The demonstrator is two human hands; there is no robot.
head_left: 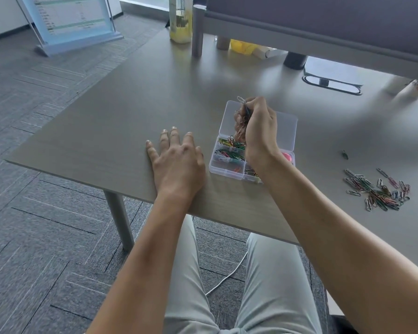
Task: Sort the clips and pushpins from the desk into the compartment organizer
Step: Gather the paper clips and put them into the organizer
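A clear plastic compartment organizer (225, 171) lies on the desk with its lid (286, 127) folded open behind it. Coloured paper clips fill its left compartments, and something pink shows in a right compartment. My right hand (258, 130) hovers over the organizer and grips a bunch of paper clips (240, 121), some sticking out above the fingers. My left hand (176, 160) rests flat on the desk just left of the organizer, fingers straight. A loose pile of coloured paper clips (379, 189) lies on the desk at the right. A single small dark clip (344, 154) lies apart from it.
The desk edge (82, 179) runs diagonally near me. At the back stand a yellow-tinted bottle (180, 20), a grey post (198, 32), a dark cup (295, 60) and a cable port (333, 85). A sign stand (70, 22) is on the carpet at left.
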